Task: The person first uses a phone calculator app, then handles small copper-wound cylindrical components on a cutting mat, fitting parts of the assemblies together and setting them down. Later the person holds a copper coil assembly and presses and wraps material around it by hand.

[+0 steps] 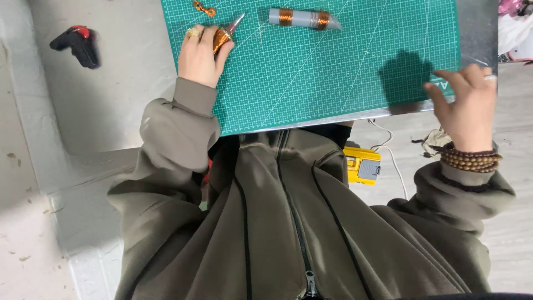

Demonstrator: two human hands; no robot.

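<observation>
Your left fingers [208,39] were curled shut around a small pointed piece wound with copper wire [223,36], its grey tip poking out over the green cutting mat [333,78] on the bench [111,100]. Your right hand [466,105] hovered open at the mat's near edge, holding nothing. The piece looked light and stiff, its winding easily snagged; better gripped on bare plastic. Beyond lay a grey tube with two copper coils [303,18] and a loose wire scrap [204,8].

Left hand [201,54] curled shut; right hand [465,105] seemingly open, raised.
</observation>
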